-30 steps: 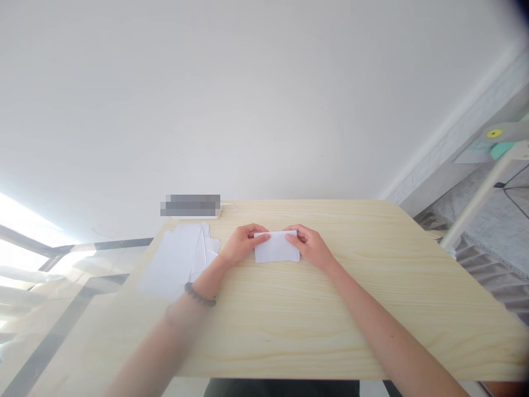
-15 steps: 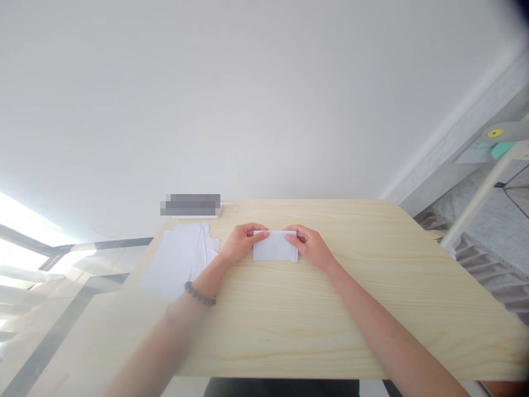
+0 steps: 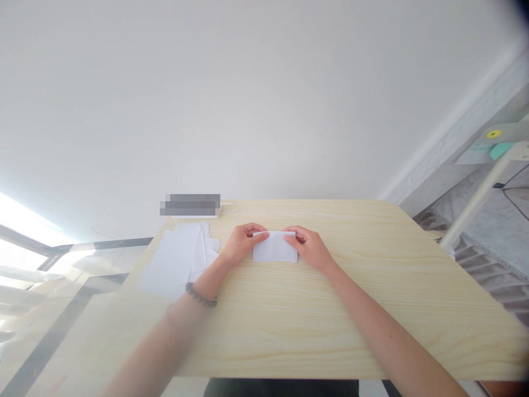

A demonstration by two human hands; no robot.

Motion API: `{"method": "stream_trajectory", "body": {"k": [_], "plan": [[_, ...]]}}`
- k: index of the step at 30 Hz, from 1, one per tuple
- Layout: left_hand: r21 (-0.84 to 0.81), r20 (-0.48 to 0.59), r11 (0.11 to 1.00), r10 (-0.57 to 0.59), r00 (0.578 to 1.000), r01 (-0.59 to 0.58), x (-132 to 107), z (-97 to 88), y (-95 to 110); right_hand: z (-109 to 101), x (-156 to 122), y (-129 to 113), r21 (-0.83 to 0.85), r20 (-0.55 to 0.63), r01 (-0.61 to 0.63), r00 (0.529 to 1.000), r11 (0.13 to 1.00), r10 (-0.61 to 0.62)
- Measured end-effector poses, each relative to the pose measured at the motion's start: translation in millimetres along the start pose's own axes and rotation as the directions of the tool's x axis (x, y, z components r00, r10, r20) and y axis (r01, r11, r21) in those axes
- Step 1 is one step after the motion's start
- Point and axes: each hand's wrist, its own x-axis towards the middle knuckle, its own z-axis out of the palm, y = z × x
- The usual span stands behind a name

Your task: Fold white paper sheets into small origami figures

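A small folded white paper (image 3: 275, 250) lies on the light wooden table (image 3: 314, 309), a little beyond its middle. My left hand (image 3: 242, 243) pinches the paper's left end, thumb on top and fingers curled at the far edge. My right hand (image 3: 311, 248) pinches the right end the same way. The paper's far edge is folded over under both thumbs. A dark bead bracelet (image 3: 200, 296) circles my left wrist.
A loose pile of white sheets (image 3: 179, 258) lies at the table's left side, by my left forearm. A blurred flat object (image 3: 190, 205) with a white cable sits at the table's far edge. To the right stand a pale slanted bar (image 3: 479, 197) and tiled floor.
The paper's near edge has drawn slightly toward the far side, so the paper looks a bit shorter. Both hands have stayed at its ends.
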Motion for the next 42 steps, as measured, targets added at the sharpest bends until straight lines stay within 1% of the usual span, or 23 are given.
{"method": "stream_trajectory", "body": {"k": [6, 12, 19, 29, 37, 42], "plan": [[0.103, 0.019, 0.994, 0.021, 1.0, -0.023, -3.3, 1.3, 5.5, -0.2, -1.0, -0.3, -0.036, -0.021, 0.011, 1.0, 0.999, -0.012], [0.139, 0.011, 0.99, 0.017, 1.0, -0.018, -3.5, 2.0, 5.4, 1.0, -0.9, -0.9, -0.048, -0.016, 0.006, 1.0, 0.999, -0.007], [0.157, 0.014, 0.986, 0.047, 0.999, -0.049, -4.1, 2.4, 6.2, 0.8, -0.1, -1.1, -0.041, -0.007, -0.006, 1.0, 0.999, 0.006], [0.171, 0.005, 0.985, 0.029, 1.0, -0.03, -3.8, 2.9, 6.5, 0.2, -0.8, -1.1, -0.025, -0.005, -0.011, 1.0, 1.0, 0.011], [0.136, 0.024, 0.991, -0.003, 1.0, 0.0, -5.9, 2.8, 10.5, -2.6, -0.7, -3.7, -0.024, 0.033, -0.023, 0.999, 0.999, 0.024], [0.141, 0.026, 0.99, -0.001, 1.0, -0.002, -6.9, 2.8, 11.4, -3.1, -0.7, -4.2, -0.027, 0.041, -0.022, 0.999, 0.999, 0.023]]}}
